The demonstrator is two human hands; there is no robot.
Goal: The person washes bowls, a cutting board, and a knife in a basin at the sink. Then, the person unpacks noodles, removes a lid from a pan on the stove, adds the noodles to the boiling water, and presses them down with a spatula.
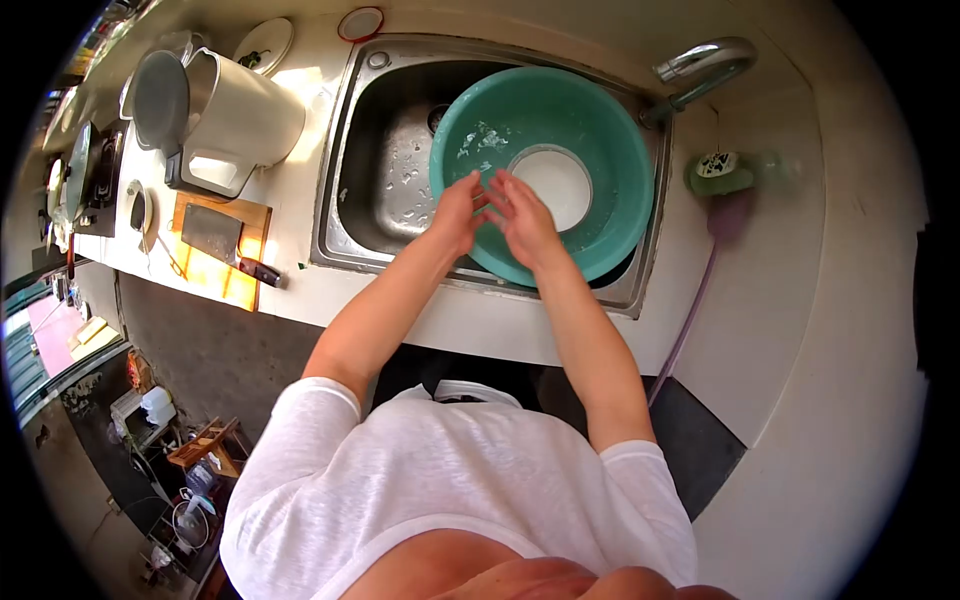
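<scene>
A large green basin (620,180) rests in the right part of the steel sink (380,170). Inside it lies a round white dish (555,188), with water drops on the basin's wall. Over the near left part of the basin, my left hand (461,211) has its fingers apart and holds nothing. Close beside it, my right hand (524,217) is also empty, fingers spread, in front of the white dish's left edge. The fingertips of both hands nearly meet.
A chrome faucet (705,62) rises behind the basin at right, near a green bottle (722,175). Left of the sink, a cleaver (213,232) lies on a wooden board (240,290), below a large white pitcher (245,115). A red-rimmed lid (360,23) sits behind the sink.
</scene>
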